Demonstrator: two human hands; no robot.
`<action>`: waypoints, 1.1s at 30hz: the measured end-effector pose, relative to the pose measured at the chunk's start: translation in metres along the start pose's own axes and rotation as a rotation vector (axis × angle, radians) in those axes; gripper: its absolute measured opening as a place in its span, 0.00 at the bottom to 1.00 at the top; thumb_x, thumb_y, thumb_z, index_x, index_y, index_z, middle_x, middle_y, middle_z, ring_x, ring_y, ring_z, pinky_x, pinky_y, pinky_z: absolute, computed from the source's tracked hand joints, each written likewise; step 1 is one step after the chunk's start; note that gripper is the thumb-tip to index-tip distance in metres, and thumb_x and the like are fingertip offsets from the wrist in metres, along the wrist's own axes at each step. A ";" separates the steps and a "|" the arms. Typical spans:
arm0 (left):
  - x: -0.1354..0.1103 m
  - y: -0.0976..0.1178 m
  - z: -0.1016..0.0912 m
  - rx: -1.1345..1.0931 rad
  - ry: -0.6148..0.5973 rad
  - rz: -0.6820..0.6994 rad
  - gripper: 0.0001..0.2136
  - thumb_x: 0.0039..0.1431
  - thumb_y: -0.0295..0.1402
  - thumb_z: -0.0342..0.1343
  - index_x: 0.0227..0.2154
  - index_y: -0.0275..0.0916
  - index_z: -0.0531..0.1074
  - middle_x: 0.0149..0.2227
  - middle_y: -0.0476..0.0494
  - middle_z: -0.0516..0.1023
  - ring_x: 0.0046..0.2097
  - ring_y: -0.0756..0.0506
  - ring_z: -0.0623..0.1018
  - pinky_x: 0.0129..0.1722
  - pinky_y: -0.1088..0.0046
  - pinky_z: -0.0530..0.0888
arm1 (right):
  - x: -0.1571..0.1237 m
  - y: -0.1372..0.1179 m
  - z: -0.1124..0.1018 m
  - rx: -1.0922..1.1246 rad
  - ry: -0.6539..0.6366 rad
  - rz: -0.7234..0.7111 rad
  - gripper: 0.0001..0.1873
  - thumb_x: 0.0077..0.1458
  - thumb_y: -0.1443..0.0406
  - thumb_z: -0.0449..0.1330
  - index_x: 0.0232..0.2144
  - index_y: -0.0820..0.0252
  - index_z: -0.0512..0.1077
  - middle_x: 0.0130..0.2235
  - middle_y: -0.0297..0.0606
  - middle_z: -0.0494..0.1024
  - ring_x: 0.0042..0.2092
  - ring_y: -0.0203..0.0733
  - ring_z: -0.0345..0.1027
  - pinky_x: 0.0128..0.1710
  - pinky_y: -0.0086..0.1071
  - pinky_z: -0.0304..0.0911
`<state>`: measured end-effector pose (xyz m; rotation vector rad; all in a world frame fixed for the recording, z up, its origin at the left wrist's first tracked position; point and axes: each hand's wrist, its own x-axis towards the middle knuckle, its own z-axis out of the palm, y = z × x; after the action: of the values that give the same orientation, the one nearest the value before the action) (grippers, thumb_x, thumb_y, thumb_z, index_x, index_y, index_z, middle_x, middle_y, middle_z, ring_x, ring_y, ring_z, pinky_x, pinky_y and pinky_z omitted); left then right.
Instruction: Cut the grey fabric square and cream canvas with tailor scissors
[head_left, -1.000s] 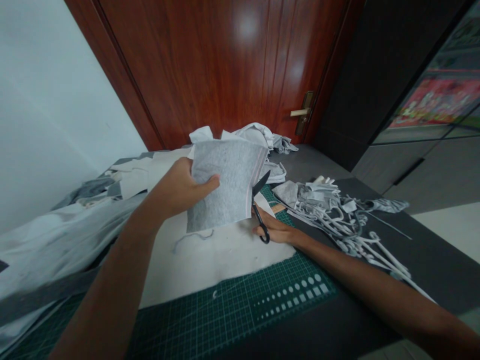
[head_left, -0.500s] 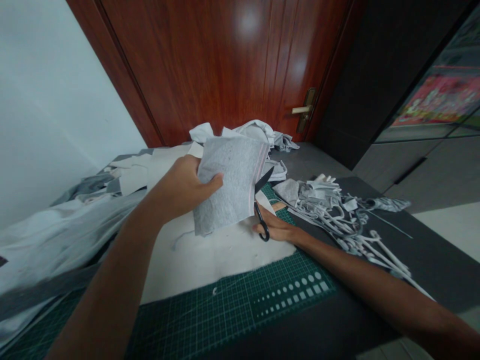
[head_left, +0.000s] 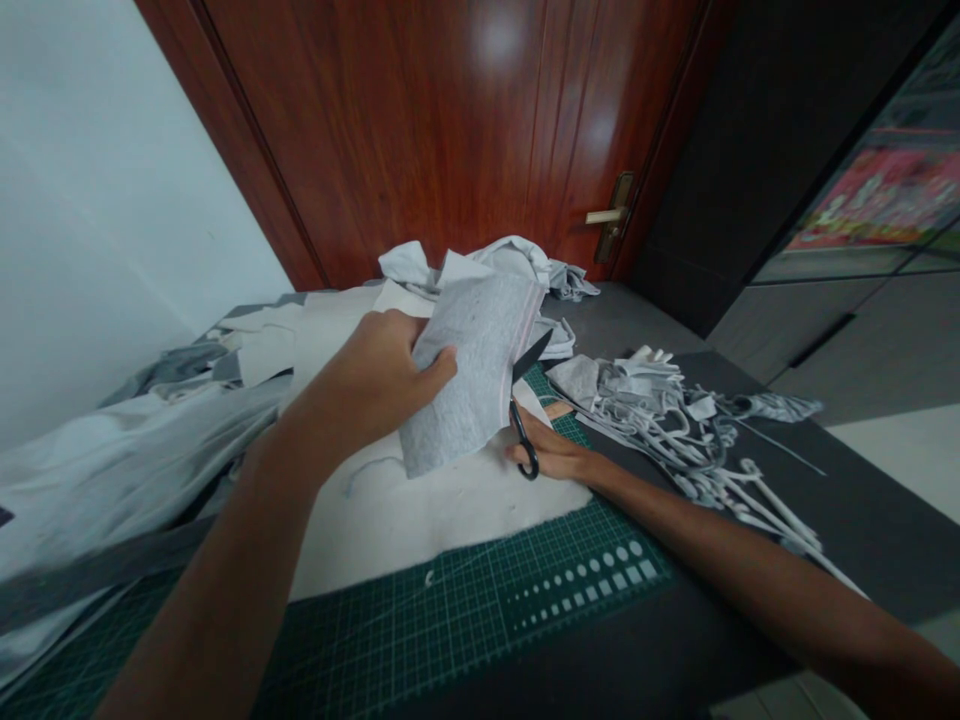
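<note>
A grey piece of fabric is pinched by its left side in my left hand, raised and tilted above the mat. A pale pinkish line runs along its right edge. My right hand grips black-handled scissors, their dark blade beside that right edge. Whether the blades are biting into the cloth I cannot tell, as part of them is hidden. Beneath lies a cream cloth spread on the green cutting mat.
Grey and white strips and scraps are heaped on the dark table at the right. More folded cloth lies by the wooden door. A large pile of cloth covers the left side. A small wooden piece lies behind my right hand.
My left hand has shifted slightly right with the fabric, which now slants more toward the scissors. The right hand and scissors have hardly moved.
</note>
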<state>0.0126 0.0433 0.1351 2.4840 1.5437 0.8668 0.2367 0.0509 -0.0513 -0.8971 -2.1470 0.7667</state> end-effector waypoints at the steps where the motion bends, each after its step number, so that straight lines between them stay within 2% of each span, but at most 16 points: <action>1: -0.001 0.001 0.000 0.013 -0.001 0.013 0.11 0.57 0.39 0.57 0.23 0.43 0.67 0.27 0.42 0.73 0.36 0.37 0.78 0.44 0.58 0.77 | 0.000 0.000 0.000 0.003 0.000 0.001 0.39 0.52 0.59 0.55 0.66 0.59 0.55 0.60 0.48 0.65 0.62 0.59 0.57 0.67 0.55 0.50; 6: -0.005 0.007 0.000 0.058 -0.027 0.066 0.10 0.59 0.37 0.56 0.24 0.42 0.67 0.28 0.41 0.73 0.40 0.36 0.78 0.46 0.57 0.76 | -0.001 0.000 0.000 0.011 0.003 -0.055 0.36 0.55 0.59 0.55 0.65 0.58 0.56 0.62 0.48 0.64 0.64 0.57 0.56 0.68 0.56 0.47; 11: -0.006 0.006 0.001 0.081 -0.058 0.129 0.09 0.62 0.36 0.52 0.27 0.40 0.69 0.29 0.43 0.73 0.42 0.37 0.77 0.48 0.57 0.75 | 0.001 0.001 0.001 0.003 0.043 -0.067 0.34 0.52 0.64 0.57 0.63 0.59 0.60 0.60 0.48 0.66 0.62 0.57 0.60 0.66 0.57 0.53; 16: -0.007 0.005 0.000 0.127 -0.092 0.095 0.10 0.63 0.37 0.52 0.29 0.39 0.69 0.32 0.43 0.73 0.44 0.38 0.76 0.48 0.58 0.75 | 0.001 0.002 0.002 -0.022 0.084 -0.102 0.31 0.53 0.66 0.60 0.59 0.56 0.63 0.58 0.46 0.69 0.60 0.56 0.63 0.64 0.54 0.58; 24: -0.011 0.005 -0.001 0.134 -0.102 0.094 0.10 0.64 0.39 0.51 0.31 0.38 0.68 0.35 0.43 0.72 0.44 0.39 0.75 0.48 0.59 0.75 | 0.000 0.001 0.000 -0.048 0.093 -0.140 0.31 0.54 0.67 0.61 0.60 0.55 0.62 0.59 0.47 0.69 0.61 0.55 0.63 0.64 0.53 0.59; 33: -0.014 0.011 -0.004 0.133 -0.138 0.061 0.10 0.64 0.40 0.53 0.34 0.37 0.68 0.38 0.42 0.72 0.46 0.39 0.76 0.50 0.58 0.75 | 0.001 -0.003 0.000 -0.061 0.104 -0.122 0.25 0.59 0.61 0.58 0.58 0.57 0.63 0.57 0.49 0.71 0.58 0.56 0.66 0.60 0.53 0.64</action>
<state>0.0144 0.0254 0.1363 2.6328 1.5340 0.6042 0.2357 0.0499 -0.0488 -0.8101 -2.1214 0.5839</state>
